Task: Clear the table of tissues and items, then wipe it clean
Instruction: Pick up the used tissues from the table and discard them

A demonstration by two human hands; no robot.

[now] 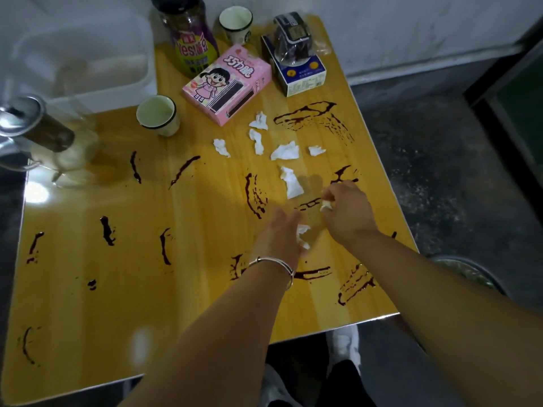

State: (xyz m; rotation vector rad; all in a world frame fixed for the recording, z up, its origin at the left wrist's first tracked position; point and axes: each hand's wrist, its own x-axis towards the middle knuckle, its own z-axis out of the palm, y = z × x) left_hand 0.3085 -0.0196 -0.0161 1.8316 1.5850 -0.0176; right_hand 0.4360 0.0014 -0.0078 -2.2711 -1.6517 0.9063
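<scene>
Several crumpled white tissues [284,151] lie scattered on the yellow wooden table [123,259], which is streaked with dark sauce stains [255,196]. My left hand [279,236], with a bracelet on the wrist, holds a white tissue [302,235] against its palm. My right hand [349,212] pinches a small tissue piece [326,204] just right of a larger tissue [292,183]. Further back stand a pink snack box [226,83], two white cups [158,116] [236,23], a dark bottle [188,39] and a blue-white box [299,73] with a wrapped item on top.
A glass bottle with a metal cap [38,127] lies at the table's left edge beside a translucent plastic bin [88,57]. A bin [467,271] sits on the grey floor right of the table. My shoes [343,345] show below the front edge.
</scene>
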